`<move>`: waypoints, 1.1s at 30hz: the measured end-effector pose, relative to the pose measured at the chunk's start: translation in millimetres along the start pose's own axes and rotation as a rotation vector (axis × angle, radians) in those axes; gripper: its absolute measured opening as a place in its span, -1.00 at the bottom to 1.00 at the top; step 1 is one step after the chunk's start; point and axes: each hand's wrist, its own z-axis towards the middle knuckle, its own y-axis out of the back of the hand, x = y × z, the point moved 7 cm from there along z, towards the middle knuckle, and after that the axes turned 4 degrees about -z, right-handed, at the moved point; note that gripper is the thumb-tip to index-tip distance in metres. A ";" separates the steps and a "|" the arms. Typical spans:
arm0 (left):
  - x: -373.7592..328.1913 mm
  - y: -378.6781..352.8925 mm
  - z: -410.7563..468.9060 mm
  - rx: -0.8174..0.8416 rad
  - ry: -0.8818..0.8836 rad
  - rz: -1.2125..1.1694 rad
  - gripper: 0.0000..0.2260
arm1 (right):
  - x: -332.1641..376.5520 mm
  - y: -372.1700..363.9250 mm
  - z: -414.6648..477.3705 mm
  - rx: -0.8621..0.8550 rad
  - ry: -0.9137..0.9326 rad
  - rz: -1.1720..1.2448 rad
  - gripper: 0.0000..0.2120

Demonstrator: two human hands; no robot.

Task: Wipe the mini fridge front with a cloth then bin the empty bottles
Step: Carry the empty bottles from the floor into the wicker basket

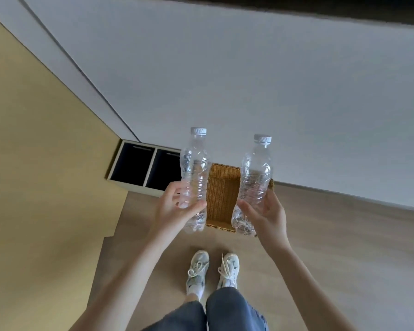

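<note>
My left hand [175, 209] grips an empty clear plastic bottle [195, 168] with a white cap, held upright. In my right hand [267, 215] is a second empty clear bottle [255, 177], also upright and capped. Both bottles hang above a square woven wicker basket [221, 194] that stands on the floor against the wall, between and just beyond my hands. Its inside looks bare where I can see it. No mini fridge or cloth is in view.
A low white shelf unit [132, 142] with two dark compartments stands left of the basket against the grey wall [249, 80]. A tan panel [34, 163] fills the left side. My feet in white sneakers [212, 271] stand on the wooden floor just short of the basket.
</note>
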 end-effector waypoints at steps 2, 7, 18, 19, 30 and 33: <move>32.5 -14.2 29.6 -0.008 0.033 -0.006 -0.47 | -37.9 -4.0 30.1 0.005 -0.030 -0.011 -0.65; 134.0 -58.5 108.5 0.020 0.085 -0.016 -0.45 | -159.8 -26.0 108.2 0.028 -0.118 -0.021 -0.68; 385.4 -136.2 281.2 0.124 0.126 0.067 -0.45 | -442.3 -81.7 243.8 0.049 -0.241 -0.109 -0.67; 403.2 -142.9 293.5 0.146 0.134 0.076 -0.44 | -464.2 -86.3 254.0 0.049 -0.257 -0.117 -0.68; 559.0 -175.2 366.5 0.126 0.337 0.145 -0.45 | -603.2 -138.7 326.8 0.089 -0.452 -0.181 -0.46; 574.0 -178.5 373.3 0.105 0.338 0.165 -0.43 | -617.2 -151.3 329.3 0.097 -0.478 -0.186 -0.41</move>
